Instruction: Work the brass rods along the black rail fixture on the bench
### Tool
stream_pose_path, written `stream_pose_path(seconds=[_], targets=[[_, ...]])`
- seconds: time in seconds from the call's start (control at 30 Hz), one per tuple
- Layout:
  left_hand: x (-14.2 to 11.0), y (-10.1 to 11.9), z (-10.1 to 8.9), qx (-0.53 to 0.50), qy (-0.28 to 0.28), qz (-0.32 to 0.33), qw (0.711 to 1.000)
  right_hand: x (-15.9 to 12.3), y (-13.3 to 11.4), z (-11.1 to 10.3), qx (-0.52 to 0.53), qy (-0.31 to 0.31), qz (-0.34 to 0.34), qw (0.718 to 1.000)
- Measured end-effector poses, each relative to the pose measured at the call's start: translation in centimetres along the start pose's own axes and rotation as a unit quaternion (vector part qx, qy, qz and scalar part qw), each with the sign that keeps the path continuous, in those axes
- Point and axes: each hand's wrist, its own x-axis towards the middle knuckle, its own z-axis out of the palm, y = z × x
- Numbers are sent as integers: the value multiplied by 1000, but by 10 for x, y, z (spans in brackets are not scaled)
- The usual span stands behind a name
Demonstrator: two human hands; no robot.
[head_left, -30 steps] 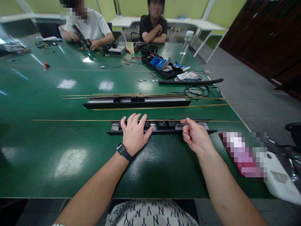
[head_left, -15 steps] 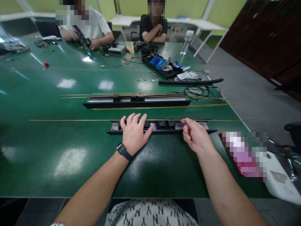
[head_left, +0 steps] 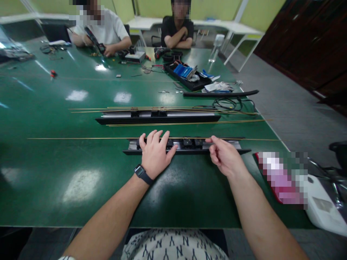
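In front of me lies a black and silver channel rail [head_left: 206,147], with several black blocks [head_left: 187,143] set along it. A thin gold-coloured rod [head_left: 81,138] runs along the rail's far edge and sticks out well past both ends. My left hand [head_left: 155,151], fingers spread, rests across the left part of the rail and covers some of a block. At the right part of the rail, my right hand [head_left: 225,153] is closed, its index finger and thumb side at the rod; the exact grip is partly hidden.
A second channel rail [head_left: 159,118] with more thin rods lies beyond. Farther back are a black strip [head_left: 221,94], coiled cable [head_left: 227,104] and a tray [head_left: 195,85] with blue items. Two people sit across the table. A pink-red item [head_left: 282,180] lies at right.
The rod's left end has shifted a little to the left. My right fingertips have moved slightly left along the rail; my left hand stays in place.
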Motion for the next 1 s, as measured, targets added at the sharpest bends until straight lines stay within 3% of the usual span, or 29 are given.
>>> stream_pose_path(seconds=[0.13, 0.3, 0.8, 1.0], targets=[[0, 1, -2, 3, -2, 1, 1000, 1, 1, 0, 34, 31, -8, 999], [0, 1, -3, 1, -1, 4, 1000, 1, 1, 0, 10, 3, -1, 1000], [-1, 0, -1, 8, 1, 3, 1000, 1, 2, -1, 35, 36, -11, 999], [0, 0, -1, 9, 0, 3, 1000, 1, 1, 0, 4, 12, -1, 1000]])
